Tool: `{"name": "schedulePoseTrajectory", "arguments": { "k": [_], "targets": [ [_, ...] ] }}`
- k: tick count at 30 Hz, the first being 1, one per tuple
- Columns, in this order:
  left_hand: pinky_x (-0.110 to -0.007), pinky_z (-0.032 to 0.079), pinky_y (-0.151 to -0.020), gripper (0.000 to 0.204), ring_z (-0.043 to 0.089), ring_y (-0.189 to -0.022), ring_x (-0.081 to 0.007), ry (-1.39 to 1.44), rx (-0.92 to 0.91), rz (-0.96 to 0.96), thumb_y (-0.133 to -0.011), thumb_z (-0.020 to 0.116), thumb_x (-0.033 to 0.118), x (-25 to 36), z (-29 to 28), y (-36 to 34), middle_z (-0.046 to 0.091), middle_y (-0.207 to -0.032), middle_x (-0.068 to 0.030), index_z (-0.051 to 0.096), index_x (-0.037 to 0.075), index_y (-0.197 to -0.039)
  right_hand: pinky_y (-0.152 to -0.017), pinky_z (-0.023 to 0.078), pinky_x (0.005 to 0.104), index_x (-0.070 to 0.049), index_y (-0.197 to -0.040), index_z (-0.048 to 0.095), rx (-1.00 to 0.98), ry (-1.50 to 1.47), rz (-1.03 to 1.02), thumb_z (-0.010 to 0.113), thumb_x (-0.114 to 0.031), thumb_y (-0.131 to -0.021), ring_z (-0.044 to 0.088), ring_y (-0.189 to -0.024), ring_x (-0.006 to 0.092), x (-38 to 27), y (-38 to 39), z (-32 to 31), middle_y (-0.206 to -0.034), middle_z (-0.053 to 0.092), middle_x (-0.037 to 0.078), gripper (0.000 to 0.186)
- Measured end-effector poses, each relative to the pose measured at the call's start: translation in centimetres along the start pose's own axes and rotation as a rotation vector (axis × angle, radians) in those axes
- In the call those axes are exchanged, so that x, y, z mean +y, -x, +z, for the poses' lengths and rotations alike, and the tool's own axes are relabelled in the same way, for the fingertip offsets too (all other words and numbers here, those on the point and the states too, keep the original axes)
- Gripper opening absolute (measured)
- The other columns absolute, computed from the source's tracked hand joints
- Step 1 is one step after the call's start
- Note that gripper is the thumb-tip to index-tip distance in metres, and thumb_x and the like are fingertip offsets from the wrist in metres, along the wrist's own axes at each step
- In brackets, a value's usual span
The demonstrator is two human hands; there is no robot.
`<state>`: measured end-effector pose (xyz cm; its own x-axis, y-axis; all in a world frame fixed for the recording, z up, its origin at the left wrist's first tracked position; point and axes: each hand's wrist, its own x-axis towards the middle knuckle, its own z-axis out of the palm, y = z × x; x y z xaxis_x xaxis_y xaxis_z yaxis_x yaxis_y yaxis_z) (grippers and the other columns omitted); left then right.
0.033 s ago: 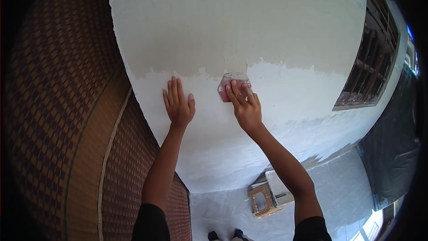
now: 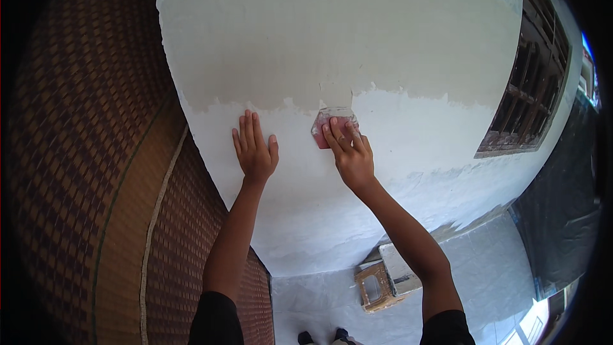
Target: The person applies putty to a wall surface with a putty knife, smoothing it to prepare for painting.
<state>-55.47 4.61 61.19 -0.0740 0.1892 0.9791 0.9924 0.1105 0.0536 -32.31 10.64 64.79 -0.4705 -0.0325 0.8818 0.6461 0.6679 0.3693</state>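
A pale wall (image 2: 415, 38) fills the middle, beige above and white below a ragged edge. My left hand (image 2: 255, 150) lies flat on the white part, fingers straight and pointing up, holding nothing. My right hand (image 2: 353, 156) grips a flat red scraper (image 2: 321, 137) against the wall, fingers pressed on its back. The scraper's top edge carries pale paste and sits at the ragged boundary, just below a small squarish patch of fresh filler (image 2: 335, 94).
A woven brown mat (image 2: 89, 153) covers the left side. A barred wooden window (image 2: 523, 89) is on the right, with dark sheeting (image 2: 562, 217) beyond it. On the grey floor (image 2: 485, 262) are a stained tan stool (image 2: 370, 271), a pale board (image 2: 393, 259) and my feet (image 2: 341, 335).
My right hand and the scraper have shifted slightly down the wall. My left hand has stayed in place.
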Motion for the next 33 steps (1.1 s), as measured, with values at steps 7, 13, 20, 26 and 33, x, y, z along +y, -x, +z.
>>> {"name": "schedulePoseTrajectory", "arguments": {
  "k": [7,13,20,26,33],
  "targets": [
    [-0.055,0.017,-0.115,0.062,0.028,-0.142,-0.0371,0.017,-0.004,-0.003,-0.095,0.044,0.025,-0.1,-0.2,0.4,0.031,-0.153,-0.0218,0.030,-0.005,-0.147,-0.084,0.048,0.0371,-0.011,-0.124,0.064,-0.080,-0.192,0.018,0.064,-0.001,-0.080,0.063,-0.104,0.0254,-0.2,2.6,-4.2,-0.124,0.065,0.004,0.046],
    [-0.054,0.016,-0.115,0.062,0.028,-0.143,-0.0367,0.009,-0.012,-0.004,-0.096,0.044,0.025,-0.1,-0.2,0.1,0.031,-0.153,-0.0217,0.030,-0.004,-0.147,-0.073,0.050,0.0308,-0.001,-0.110,0.064,0.051,-0.658,0.453,0.062,-0.003,-0.090,0.068,-0.080,0.0184,0.9,-3.1,-6.1,-0.089,0.071,0.010,0.021],
    [-0.052,0.019,-0.116,0.060,0.030,-0.143,-0.0315,-0.001,0.021,-0.016,-0.095,0.045,0.027,0.0,0.0,0.1,0.035,-0.153,-0.0167,0.034,-0.001,-0.147,-0.065,0.052,0.0280,0.004,-0.105,0.060,0.198,-0.964,0.744,0.062,-0.012,-0.094,0.069,-0.074,0.0173,2.7,-6.8,-3.5,-0.084,0.070,0.013,0.019],
    [-0.053,0.018,-0.116,0.061,0.029,-0.143,-0.0337,-0.005,0.018,0.001,-0.095,0.045,0.026,0.0,0.1,0.3,0.033,-0.153,-0.0188,0.032,-0.003,-0.147,-0.070,0.052,0.0316,0.003,-0.103,0.060,0.169,-0.829,0.765,0.064,-0.010,-0.091,0.069,-0.076,0.0225,3.4,-7.1,-2.8,-0.084,0.069,0.015,0.018],
    [-0.052,0.018,-0.116,0.060,0.029,-0.144,-0.0313,-0.009,0.025,-0.015,-0.096,0.044,0.027,0.0,0.1,0.3,0.034,-0.153,-0.0169,0.033,-0.001,-0.147,-0.072,0.051,0.0319,0.002,-0.101,0.060,0.284,-0.704,0.986,0.064,-0.010,-0.091,0.066,-0.075,0.0205,7.4,-6.6,-5.6,-0.084,0.069,0.014,0.016]
  ]
}}
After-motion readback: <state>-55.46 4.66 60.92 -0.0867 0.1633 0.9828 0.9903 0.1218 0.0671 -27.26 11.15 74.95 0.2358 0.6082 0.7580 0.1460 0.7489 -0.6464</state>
